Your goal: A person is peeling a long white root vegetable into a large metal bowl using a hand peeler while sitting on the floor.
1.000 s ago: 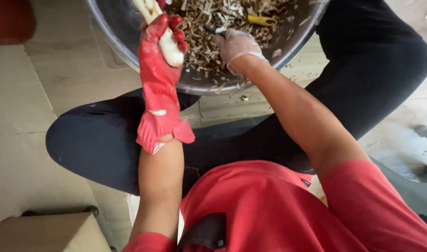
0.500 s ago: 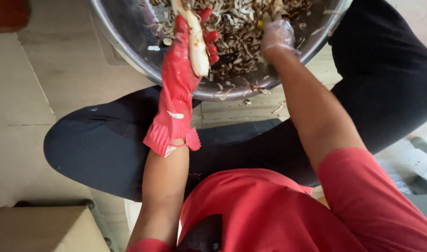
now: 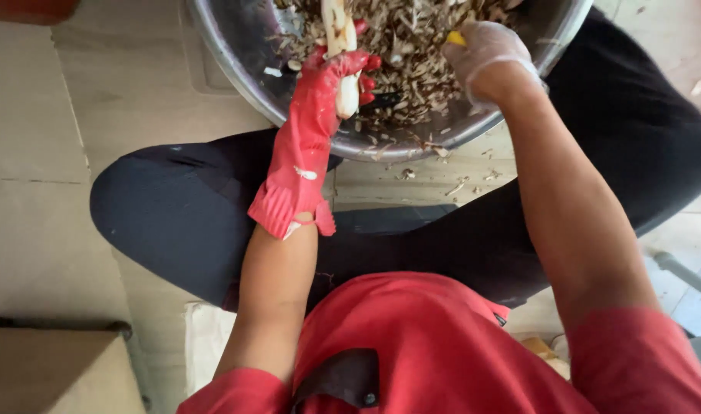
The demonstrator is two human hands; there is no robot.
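The person sits low with knees spread, in black trousers (image 3: pixel 174 222) and a red shirt (image 3: pixel 435 345), over a floor (image 3: pixel 36 153) of large pale beige tiles with thin grout lines. A few peel scraps (image 3: pixel 458 184) lie on the tiles between the legs. At the lower left corner stands a cardboard box (image 3: pixel 51 372), and a dark reddish object (image 3: pixel 28 8) sits at the top left edge; grey metal parts (image 3: pixel 688 276) show at the right edge.

A big steel bowl (image 3: pixel 235 69) rests on the floor at the top of the view, its inside heaped with brownish peelings (image 3: pixel 412 46). The left hand (image 3: pixel 331 84), in a long red rubber glove, has its fingers (image 3: pixel 362 61) clenched round a pale peeled root (image 3: pixel 339 46), held upright over the bowl's near wall. The right hand (image 3: pixel 485 54), in a thin clear glove, reaches over the bowl's right side with its fingers closed on a small tool with a yellow handle (image 3: pixel 456 37), mostly hidden by the hand. A dark blade-like piece (image 3: pixel 381 100) lies among the peelings just beside the root
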